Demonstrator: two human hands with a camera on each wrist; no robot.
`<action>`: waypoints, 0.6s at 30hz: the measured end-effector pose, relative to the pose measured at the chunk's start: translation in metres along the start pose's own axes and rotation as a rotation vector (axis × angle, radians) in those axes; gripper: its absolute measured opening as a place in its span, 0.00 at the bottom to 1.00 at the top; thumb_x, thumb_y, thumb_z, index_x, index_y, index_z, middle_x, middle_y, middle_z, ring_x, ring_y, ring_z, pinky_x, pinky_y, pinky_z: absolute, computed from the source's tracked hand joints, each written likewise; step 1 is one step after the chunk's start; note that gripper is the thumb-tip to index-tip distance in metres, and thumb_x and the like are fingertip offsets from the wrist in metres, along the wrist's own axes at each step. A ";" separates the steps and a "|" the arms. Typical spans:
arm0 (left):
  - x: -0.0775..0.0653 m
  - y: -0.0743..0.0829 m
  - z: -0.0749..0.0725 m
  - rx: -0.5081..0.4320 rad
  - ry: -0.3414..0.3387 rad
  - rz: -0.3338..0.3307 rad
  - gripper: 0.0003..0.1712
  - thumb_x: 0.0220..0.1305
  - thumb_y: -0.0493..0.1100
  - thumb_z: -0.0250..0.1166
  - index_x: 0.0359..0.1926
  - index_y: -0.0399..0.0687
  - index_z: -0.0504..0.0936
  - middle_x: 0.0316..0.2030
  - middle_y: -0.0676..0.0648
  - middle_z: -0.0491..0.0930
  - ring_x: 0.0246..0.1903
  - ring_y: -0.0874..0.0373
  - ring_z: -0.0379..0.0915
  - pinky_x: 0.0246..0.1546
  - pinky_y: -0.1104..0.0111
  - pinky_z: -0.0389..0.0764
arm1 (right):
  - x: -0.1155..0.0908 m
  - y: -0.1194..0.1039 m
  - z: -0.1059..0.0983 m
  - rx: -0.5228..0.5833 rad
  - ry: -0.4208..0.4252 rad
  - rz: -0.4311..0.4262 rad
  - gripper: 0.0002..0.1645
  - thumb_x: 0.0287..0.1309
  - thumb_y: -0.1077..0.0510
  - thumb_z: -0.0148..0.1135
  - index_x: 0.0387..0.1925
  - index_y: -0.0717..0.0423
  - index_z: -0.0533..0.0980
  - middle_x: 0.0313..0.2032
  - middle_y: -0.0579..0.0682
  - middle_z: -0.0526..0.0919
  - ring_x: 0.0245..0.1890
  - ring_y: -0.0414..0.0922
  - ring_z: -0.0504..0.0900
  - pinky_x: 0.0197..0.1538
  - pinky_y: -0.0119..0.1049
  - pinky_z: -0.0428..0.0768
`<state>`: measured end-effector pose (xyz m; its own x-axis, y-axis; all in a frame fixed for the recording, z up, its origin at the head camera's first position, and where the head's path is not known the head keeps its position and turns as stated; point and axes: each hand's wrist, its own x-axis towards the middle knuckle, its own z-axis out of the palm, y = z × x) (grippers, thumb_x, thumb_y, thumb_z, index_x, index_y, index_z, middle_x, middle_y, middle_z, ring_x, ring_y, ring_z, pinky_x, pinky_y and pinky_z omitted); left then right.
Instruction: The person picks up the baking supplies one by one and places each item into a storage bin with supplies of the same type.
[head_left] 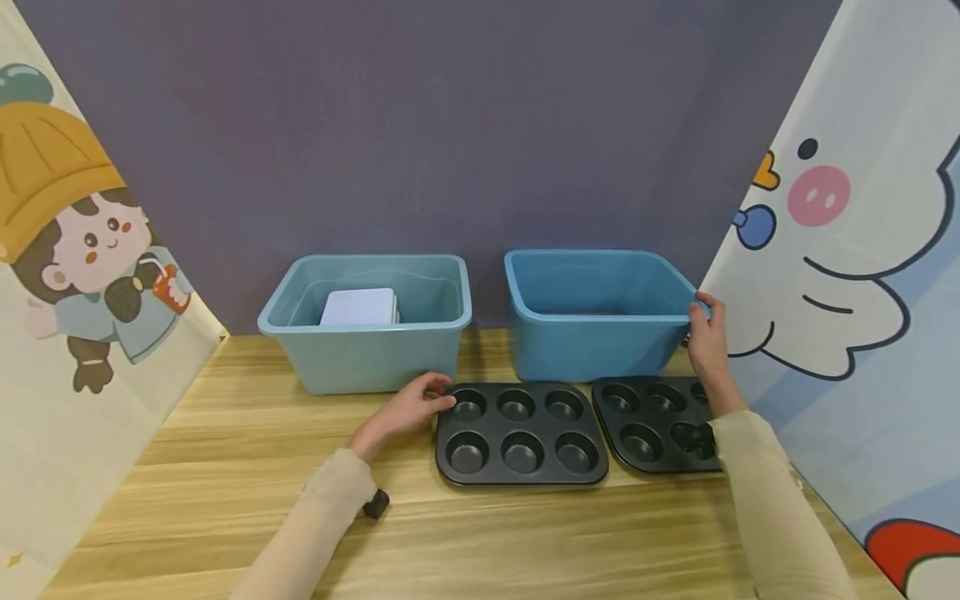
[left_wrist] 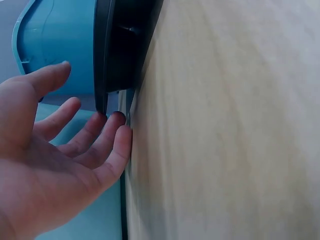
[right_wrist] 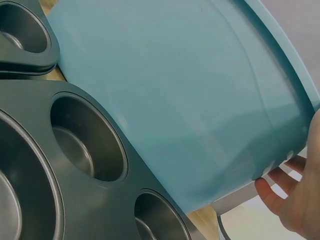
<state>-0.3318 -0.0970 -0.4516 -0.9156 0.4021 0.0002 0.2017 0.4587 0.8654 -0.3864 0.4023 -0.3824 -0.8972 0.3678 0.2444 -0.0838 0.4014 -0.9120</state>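
My left hand (head_left: 411, 406) is at the left end of a black six-cup muffin tin (head_left: 521, 423). In the left wrist view its fingertips (left_wrist: 102, 117) meet the tin's edge, while the thumb stands apart from it. The right hand (head_left: 707, 337) grips the right end of a blue plastic bin (head_left: 592, 350) near its rim. From the right wrist, fingertips (right_wrist: 264, 185) show against the bin's side. A second muffin tin (head_left: 641, 442) sits in front of that bin, its right part covered by the right sleeve.
A paler blue-green bin (head_left: 367, 358) stands to the left, with a white square stack (head_left: 358, 307) inside. Both bins are on a wood-grain table (head_left: 187, 492), close to a purple-grey back panel (head_left: 420, 125). Printed cartoon panels flank the table; the right one (head_left: 832, 275) is near the right hand.
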 end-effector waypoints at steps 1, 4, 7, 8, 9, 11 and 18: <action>0.000 0.000 0.000 0.004 -0.010 -0.003 0.32 0.69 0.49 0.62 0.67 0.37 0.68 0.59 0.34 0.73 0.52 0.46 0.76 0.45 0.60 0.79 | 0.000 0.000 0.000 -0.002 0.004 0.001 0.35 0.74 0.38 0.29 0.77 0.43 0.49 0.71 0.61 0.58 0.59 0.53 0.66 0.47 0.43 0.73; 0.000 0.002 -0.001 0.029 -0.052 -0.011 0.38 0.66 0.51 0.66 0.70 0.40 0.66 0.64 0.34 0.70 0.59 0.42 0.72 0.56 0.54 0.76 | -0.001 -0.002 0.001 0.001 0.012 0.002 0.35 0.74 0.38 0.29 0.77 0.43 0.49 0.71 0.61 0.58 0.59 0.53 0.66 0.51 0.47 0.74; 0.001 0.004 0.000 0.078 -0.085 -0.022 0.44 0.60 0.53 0.71 0.71 0.41 0.64 0.66 0.35 0.69 0.64 0.42 0.68 0.64 0.51 0.70 | -0.001 -0.003 0.002 0.006 0.016 0.002 0.36 0.74 0.38 0.30 0.77 0.44 0.49 0.72 0.62 0.58 0.61 0.55 0.66 0.55 0.53 0.73; 0.002 0.005 0.001 0.085 -0.094 -0.023 0.46 0.58 0.53 0.72 0.72 0.41 0.64 0.66 0.35 0.69 0.64 0.42 0.68 0.64 0.51 0.70 | -0.002 -0.004 0.002 0.008 0.015 0.002 0.36 0.73 0.38 0.30 0.77 0.44 0.49 0.72 0.61 0.57 0.61 0.55 0.66 0.54 0.51 0.74; 0.002 0.007 0.002 0.099 -0.097 -0.020 0.47 0.56 0.52 0.74 0.71 0.41 0.64 0.66 0.35 0.69 0.64 0.42 0.68 0.64 0.51 0.69 | -0.002 -0.004 0.002 0.005 0.013 0.003 0.36 0.74 0.38 0.30 0.77 0.44 0.49 0.72 0.61 0.57 0.61 0.54 0.66 0.52 0.49 0.74; 0.004 0.009 0.004 0.123 -0.088 -0.020 0.49 0.53 0.50 0.77 0.71 0.40 0.65 0.65 0.35 0.70 0.65 0.42 0.67 0.65 0.51 0.69 | -0.002 -0.003 0.001 0.007 0.012 0.006 0.36 0.74 0.38 0.30 0.77 0.44 0.49 0.71 0.61 0.58 0.59 0.53 0.66 0.48 0.43 0.74; 0.007 0.013 0.010 0.117 -0.035 -0.057 0.47 0.48 0.45 0.80 0.68 0.40 0.69 0.65 0.35 0.71 0.66 0.41 0.66 0.66 0.52 0.68 | -0.002 -0.001 -0.001 0.014 -0.002 0.003 0.36 0.74 0.38 0.29 0.77 0.44 0.49 0.70 0.61 0.58 0.56 0.51 0.66 0.44 0.37 0.71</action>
<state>-0.3321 -0.0798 -0.4452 -0.9146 0.3989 -0.0664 0.1907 0.5702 0.7991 -0.3843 0.4023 -0.3819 -0.8985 0.3670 0.2410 -0.0874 0.3884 -0.9174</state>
